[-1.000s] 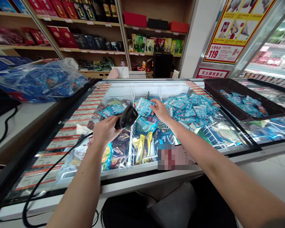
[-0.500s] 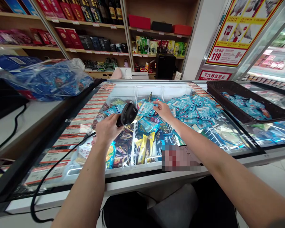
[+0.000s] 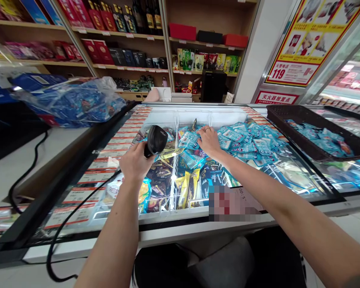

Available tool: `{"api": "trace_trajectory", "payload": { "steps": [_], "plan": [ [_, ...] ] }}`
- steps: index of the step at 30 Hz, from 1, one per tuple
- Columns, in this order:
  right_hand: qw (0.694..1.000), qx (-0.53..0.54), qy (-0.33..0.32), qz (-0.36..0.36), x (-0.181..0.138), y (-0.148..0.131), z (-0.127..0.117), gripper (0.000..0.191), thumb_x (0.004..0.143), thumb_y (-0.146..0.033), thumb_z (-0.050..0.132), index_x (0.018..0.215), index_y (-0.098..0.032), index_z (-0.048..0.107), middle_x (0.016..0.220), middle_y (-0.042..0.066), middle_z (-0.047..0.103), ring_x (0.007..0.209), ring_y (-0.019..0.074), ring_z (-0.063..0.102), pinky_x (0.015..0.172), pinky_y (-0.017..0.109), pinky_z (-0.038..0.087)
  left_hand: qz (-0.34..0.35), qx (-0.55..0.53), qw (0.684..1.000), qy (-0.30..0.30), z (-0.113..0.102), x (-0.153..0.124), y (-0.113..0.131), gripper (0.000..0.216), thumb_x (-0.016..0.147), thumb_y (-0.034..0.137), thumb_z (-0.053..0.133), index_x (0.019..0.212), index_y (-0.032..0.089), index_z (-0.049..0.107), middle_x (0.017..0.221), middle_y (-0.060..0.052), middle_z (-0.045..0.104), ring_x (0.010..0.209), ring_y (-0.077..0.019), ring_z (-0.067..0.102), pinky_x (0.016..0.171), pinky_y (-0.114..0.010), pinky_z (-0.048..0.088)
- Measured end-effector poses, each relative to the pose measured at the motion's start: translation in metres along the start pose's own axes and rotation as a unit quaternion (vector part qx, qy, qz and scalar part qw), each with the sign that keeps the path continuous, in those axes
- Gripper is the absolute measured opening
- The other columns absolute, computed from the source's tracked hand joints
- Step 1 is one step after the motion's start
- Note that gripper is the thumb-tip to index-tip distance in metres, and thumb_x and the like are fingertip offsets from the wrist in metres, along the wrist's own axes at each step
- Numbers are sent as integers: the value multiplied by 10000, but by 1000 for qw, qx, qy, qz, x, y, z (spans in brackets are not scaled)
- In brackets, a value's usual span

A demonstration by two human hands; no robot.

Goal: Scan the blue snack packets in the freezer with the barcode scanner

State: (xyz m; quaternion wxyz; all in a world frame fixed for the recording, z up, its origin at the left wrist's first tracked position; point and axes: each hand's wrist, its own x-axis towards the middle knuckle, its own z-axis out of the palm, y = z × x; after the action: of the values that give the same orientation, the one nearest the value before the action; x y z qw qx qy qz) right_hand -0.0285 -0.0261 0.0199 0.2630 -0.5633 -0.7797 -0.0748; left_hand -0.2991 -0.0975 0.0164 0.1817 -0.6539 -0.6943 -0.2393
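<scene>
In my left hand [image 3: 135,160], fingers wrapped round its handle, is a black barcode scanner [image 3: 157,140] with a dark cable. Its head points to the right, over the chest freezer [image 3: 156,232]. My right hand [image 3: 209,140] is palm down with bent fingers, its thumb and fingertips at the right edge of a light blue ice cream packet [image 3: 188,140]. Exactly how the fingertips grip it is partly hidden. Another blue packet [image 3: 193,160] lies just below. To the right of my hand spreads a heap of similar blue packets [image 3: 249,140].
Yellow wrappers [image 3: 184,190] and other packs fill wire baskets inside the freezer. A dark brown basket [image 3: 276,116] with blue packets stands at right. A plastic-wrapped blue bundle [image 3: 84,104] sits at left. A partly blurred device [image 3: 243,200] lies on the front edge.
The whole view has shifted slightly, moving the scene rightward. The scanner has turned a little and drawn back left. My right hand's back now faces up more, with its fingers farther over the packets.
</scene>
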Motion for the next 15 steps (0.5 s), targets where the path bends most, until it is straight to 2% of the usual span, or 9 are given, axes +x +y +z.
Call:
{"api": "trace_trajectory", "payload": {
  "steps": [5, 10, 15],
  "plan": [
    [997, -30, -21, -63, 7, -25, 1, 325, 904, -233, 481, 1194, -142, 597, 1194, 157, 575, 1127, 309, 445, 950, 455, 331, -72, 2, 997, 19, -3, 2, -8, 423, 790, 493, 532, 1123, 241, 605, 984, -77, 683, 829, -267, 627, 569, -323, 292],
    [990, 14, -58, -126, 20, -53, 16, 413, 917, -357, 503, 1260, -133, 556, 1230, 146, 595, 1150, 305, 477, 976, 447, 351, -141, -9, 988, 60, -8, 2, -16, 385, 805, 492, 510, 1076, 238, 610, 970, -89, 680, 844, -279, 619, 598, -334, 322],
    [973, 79, -127, -178, 40, -84, 43, 592, 912, -459, 500, 1422, -177, 396, 1452, 130, 433, 1320, 285, 381, 1052, 444, 346, -181, -26, 981, 64, -12, 1, -20, 370, 816, 503, 490, 1052, 241, 603, 949, -95, 678, 834, -282, 614, 616, -340, 343]
  ]
}}
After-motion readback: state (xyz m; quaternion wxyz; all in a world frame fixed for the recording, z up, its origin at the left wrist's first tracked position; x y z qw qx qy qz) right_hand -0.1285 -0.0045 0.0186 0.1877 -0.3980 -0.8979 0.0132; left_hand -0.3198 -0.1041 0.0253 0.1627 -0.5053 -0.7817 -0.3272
